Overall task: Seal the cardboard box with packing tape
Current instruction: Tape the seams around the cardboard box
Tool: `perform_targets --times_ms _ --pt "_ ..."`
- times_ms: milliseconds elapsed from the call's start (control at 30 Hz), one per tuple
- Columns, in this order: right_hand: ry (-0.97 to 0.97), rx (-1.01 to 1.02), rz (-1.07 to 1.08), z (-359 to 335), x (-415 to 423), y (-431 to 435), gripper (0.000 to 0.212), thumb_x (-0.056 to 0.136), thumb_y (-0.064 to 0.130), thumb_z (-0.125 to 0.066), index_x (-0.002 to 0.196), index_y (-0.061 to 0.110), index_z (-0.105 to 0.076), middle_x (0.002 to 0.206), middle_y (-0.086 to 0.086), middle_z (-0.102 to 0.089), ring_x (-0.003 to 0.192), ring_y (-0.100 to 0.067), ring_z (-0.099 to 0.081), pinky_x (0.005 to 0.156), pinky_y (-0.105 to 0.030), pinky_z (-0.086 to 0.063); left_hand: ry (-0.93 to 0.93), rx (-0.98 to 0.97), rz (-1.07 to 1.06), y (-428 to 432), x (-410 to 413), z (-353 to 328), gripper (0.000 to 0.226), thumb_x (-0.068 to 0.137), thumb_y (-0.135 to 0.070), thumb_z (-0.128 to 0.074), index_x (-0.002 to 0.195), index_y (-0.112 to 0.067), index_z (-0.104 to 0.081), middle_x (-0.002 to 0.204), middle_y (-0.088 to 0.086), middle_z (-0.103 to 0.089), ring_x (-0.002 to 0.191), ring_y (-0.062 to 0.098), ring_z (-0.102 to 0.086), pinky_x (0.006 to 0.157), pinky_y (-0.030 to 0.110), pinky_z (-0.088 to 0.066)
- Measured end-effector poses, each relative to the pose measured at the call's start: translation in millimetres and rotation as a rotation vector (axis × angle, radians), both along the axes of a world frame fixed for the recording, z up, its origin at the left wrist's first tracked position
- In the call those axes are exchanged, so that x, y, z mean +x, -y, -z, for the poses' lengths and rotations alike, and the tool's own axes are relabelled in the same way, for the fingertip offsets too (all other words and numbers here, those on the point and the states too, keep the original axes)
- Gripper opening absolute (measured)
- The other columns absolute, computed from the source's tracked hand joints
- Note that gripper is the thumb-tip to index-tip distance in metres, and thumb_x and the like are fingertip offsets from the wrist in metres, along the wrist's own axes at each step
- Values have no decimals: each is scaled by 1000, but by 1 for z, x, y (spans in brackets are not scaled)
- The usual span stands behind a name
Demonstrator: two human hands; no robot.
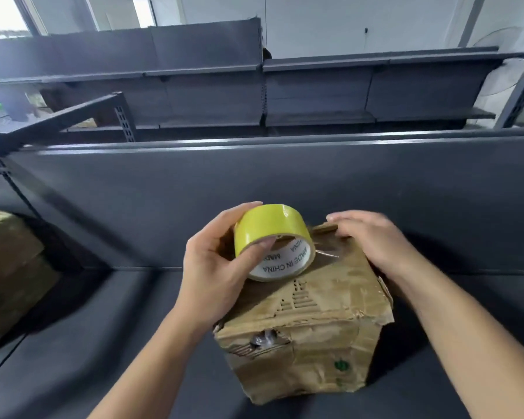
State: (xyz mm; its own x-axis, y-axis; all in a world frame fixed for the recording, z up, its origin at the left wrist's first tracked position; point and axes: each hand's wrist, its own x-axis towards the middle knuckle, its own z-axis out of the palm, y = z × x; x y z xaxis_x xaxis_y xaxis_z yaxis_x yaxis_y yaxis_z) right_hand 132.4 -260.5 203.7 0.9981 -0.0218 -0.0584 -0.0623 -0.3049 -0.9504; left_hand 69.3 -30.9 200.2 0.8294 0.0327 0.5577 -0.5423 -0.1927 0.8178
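Our left forearm (152, 358) and right forearm (454, 343) are reaching in from the bottom of the view toward a worn cardboard box (315, 328) that is sitting on a dark grey shelf (103, 343), close to the shelf's upright back panel (194, 182). We are gripping a roll of yellow packing tape (273, 234) in our left hand (212, 267): the thumb is lying across the yellow outer band and the fingers are curling over the top of the roll. The roll is tilting toward us over the far left part of the box top, its white core reading "MADE IN CHINA"; we cannot tell whether its lower rim is touching the cardboard. A thin glossy strip of tape (327, 254) is showing just beside the roll on the box top. Our right hand (372, 237) is lying flat, fingers straight and together, holding nothing and pressing on the far right edge of the box top. The box is looking crumpled, with older tape across its faces and a torn gap on the near side. Another brown carton (9, 267) is sitting at the left end of the shelf, well apart from the box. Beyond the back panel, more dark shelving (315, 95) is standing along a pale wall.
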Motion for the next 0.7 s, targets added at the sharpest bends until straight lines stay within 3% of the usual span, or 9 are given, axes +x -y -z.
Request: perform_targets --times_ms 100,200,300,433,500,567,700 --pt "117 -255 51 -21 -3 3 23 89 26 -63 110 26 -73 110 12 -70 104 -11 -64 86 -29 -50 22 63 53 12 2 -2 39 85 -36 -73 123 -31 -65 117 -15 -72 106 8 -69 89 17 -52" --pt "243 -636 -89 -24 -12 -16 20 96 29 -54 102 17 -69 102 0 -69 95 -22 -65 81 -38 -56 31 108 90 18 5 -3 39 89 -36 -69 127 -32 -62 120 -17 -70 110 9 -67 89 16 -51" --pt "227 -865 -159 -20 -18 -22 20 95 24 -47 104 16 -63 104 -4 -61 103 -28 -60 85 -42 -54 22 163 123 18 9 -2 42 93 -35 -66 133 -29 -59 126 -17 -67 117 11 -65 92 17 -51" --pt "212 -937 -160 -22 -21 -23 31 103 36 -34 95 16 -57 98 -2 -58 104 -28 -54 80 -38 -41 98 212 119 14 16 -8 40 92 -19 -66 132 -25 -62 122 -13 -70 113 13 -67 93 21 -51" --pt "232 -969 -162 -19 -18 -22 41 106 43 -27 94 16 -56 95 -3 -57 100 -27 -54 79 -35 -36 130 239 105 7 20 -17 43 84 -7 -67 123 -25 -66 112 -15 -73 102 8 -70 86 20 -51" --pt "245 -952 -144 -16 -16 -18 51 107 46 -24 100 12 -61 94 -7 -63 95 -28 -61 78 -35 -42 104 283 109 -6 21 -28 50 74 1 -67 116 -25 -69 96 -19 -72 83 2 -67 75 14 -49" --pt "253 -952 -153 -16 -16 -18 53 107 46 -24 103 12 -64 97 -8 -67 90 -26 -63 81 -38 -48 19 524 171 -28 21 -49 42 74 1 -69 108 -23 -77 97 -14 -75 86 7 -70 74 12 -47"
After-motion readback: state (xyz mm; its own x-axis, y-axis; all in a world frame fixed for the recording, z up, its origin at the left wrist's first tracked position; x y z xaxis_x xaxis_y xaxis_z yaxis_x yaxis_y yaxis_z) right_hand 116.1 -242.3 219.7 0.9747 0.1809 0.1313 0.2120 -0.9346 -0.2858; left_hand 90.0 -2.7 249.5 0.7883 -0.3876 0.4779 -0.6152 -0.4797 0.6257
